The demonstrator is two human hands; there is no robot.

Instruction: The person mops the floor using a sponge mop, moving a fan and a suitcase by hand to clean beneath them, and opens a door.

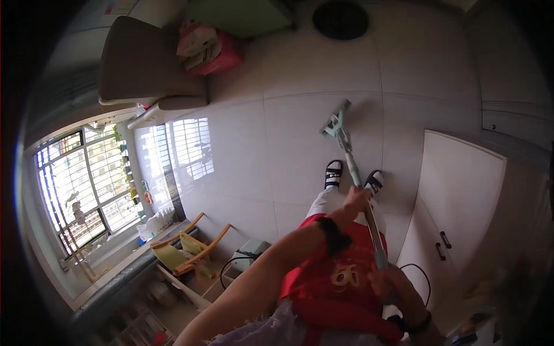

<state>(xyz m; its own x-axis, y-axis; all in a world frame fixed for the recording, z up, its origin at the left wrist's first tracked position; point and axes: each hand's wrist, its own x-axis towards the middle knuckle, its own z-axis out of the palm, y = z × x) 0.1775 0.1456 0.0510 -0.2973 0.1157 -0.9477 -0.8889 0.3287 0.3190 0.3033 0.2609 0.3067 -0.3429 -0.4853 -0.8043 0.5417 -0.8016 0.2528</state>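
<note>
Both my hands are closed around a long-handled mop (350, 153) with a pale green head. My left hand (358, 199), below a black wristband, grips the green middle section of the handle. Nearer my body, my right hand (393, 284) holds the grip at the upper end. Out in front of my feet, the mop head (336, 120) rests on the tiled floor (300, 135). Between the hands runs a bare metal length of the shaft. A red apron (329, 259) with a yellowish print hangs behind the handle.
To the right stands a white cabinet (461, 173) with dark handles. A brown chair (144, 63) and a pink bag (222, 55) are at upper left. A dark round object (340, 19) lies at the top. A wooden-framed folding seat (187, 248) is at lower left, near the bright window (86, 179).
</note>
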